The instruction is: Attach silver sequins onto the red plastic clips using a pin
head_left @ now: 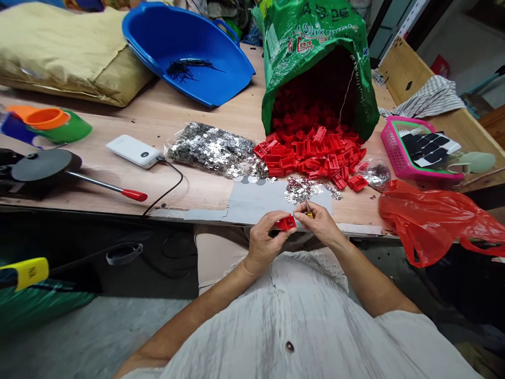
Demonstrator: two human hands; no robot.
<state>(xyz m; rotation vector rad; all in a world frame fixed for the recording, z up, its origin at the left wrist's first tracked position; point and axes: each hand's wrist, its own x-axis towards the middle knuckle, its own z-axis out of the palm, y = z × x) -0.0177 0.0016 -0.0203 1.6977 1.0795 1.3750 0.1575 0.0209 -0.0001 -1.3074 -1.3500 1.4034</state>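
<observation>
Head view: a pale wood-grained workbench (130, 122) spans the picture, with grey floor (138, 331) below its front edge and a raised wooden board (406, 68) along its right end. Toward the back lie a bulky tan sack (59, 47) on the left, a blue basin (221, 58) with thin black strands in it, and a green woven sack (284, 58), its mouth facing the person and spilling a heap of red pieces (315, 155). At right, a red plastic bag (442, 221) hangs over the front edge, near a pink basket (394, 150). Left of the heap come a clear bag of silvery metal bits (213, 147), a white power bank (132, 151) with a black cable, and a lever device (45, 166) with a red grip. Loose silvery bits (300, 189) partly cover a grey sheet (256, 200), between the heap and the hands.

Right at the front edge, the left hand (266, 237) pinches one small red piece (287, 223), glossy, box-like and hollow, a dark spot showing inside. Just beside it, the right hand (319, 223) grips a slim yellow-handled tool (310, 215) with a dark tip.
</observation>
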